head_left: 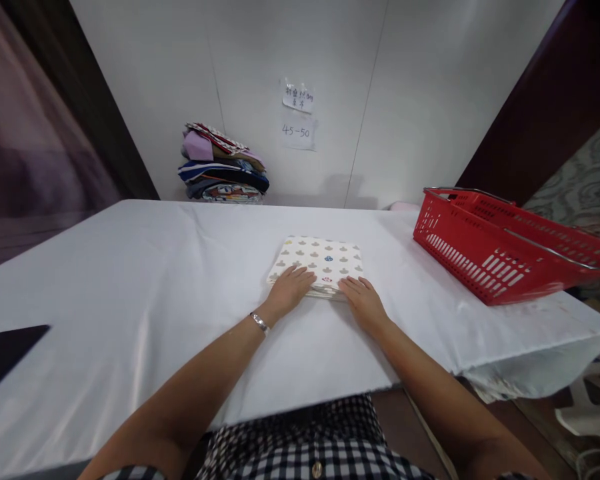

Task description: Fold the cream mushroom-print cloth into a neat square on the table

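A folded white cloth (317, 257) with a pattern of small grey motifs, plus a blue and a red one, lies flat on the white-covered table (180, 287). On its near left corner rests my left hand (291, 288), fingers stretched out and flat. My right hand (364, 301) lies on the near right corner in the same way, fingertips on the cloth. Several folded layers show along the cloth's near edge. A silver bracelet (259, 323) circles my left wrist.
To the right a red plastic basket (480, 247) with metal handles stands on the table. A stack of folded fabrics (225, 167) sits against the back wall, left of two paper notes (299, 113). A dark flat object (10, 353) lies at the left edge.
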The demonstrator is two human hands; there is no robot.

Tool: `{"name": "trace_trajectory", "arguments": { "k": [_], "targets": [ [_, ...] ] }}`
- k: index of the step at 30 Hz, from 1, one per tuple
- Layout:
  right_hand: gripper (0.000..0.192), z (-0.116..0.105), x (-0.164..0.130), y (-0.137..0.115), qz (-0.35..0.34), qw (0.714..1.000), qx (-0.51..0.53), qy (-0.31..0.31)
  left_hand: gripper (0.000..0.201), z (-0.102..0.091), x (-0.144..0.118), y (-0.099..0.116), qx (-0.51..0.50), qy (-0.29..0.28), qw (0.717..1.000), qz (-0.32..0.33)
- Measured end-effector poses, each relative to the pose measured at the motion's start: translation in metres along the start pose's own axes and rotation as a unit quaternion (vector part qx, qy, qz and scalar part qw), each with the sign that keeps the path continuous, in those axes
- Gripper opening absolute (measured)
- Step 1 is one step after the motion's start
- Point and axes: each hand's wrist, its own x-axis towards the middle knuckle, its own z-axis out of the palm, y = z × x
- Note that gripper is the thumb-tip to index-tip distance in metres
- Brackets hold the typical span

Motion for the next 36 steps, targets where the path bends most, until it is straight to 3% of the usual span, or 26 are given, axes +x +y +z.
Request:
{"name": "trace_trajectory", "arguments": {
  "k": [9,16,20,25,28,31,34,36],
  "targets": [
    [0.043,0.01,-0.014,0.009,-0.045,0.999,0.022,0.019,0.036,0.01,-0.015,-0.002,-0.001,0.016,0.999,0.044],
    [0.047,-0.006,0.016,-0.025,-0.028,0.999,0.025,-0.024,0.036,0.016,-0.019,0.0,0.008,0.02,0.999,0.032],
    [0.056,0.01,0.029,-0.046,-0.05,0.996,0.036,-0.059,0.034,0.012,-0.019,0.003,-0.008,0.008,1.0,0.025],
    [0.058,0.028,0.02,-0.048,-0.059,0.995,0.027,-0.071,0.037,-0.003,-0.031,-0.001,-0.024,-0.007,1.0,0.007],
    [0.056,0.027,0.016,-0.046,-0.069,0.995,0.021,-0.062,0.035,-0.018,-0.045,-0.011,-0.051,-0.013,0.996,-0.065],
    [0.055,0.024,0.016,-0.044,-0.071,0.995,0.02,-0.062,0.031,-0.033,-0.06,-0.027,-0.086,0.003,0.975,-0.205],
    [0.055,0.023,0.016,-0.044,-0.07,0.995,0.025,-0.065,0.033,-0.045,-0.071,-0.042,-0.142,0.046,0.914,-0.377],
    [0.054,0.022,0.016,-0.044,-0.069,0.995,0.034,-0.068,0.034,-0.05,-0.073,-0.047,-0.181,0.085,0.866,-0.458]
  ]
}}
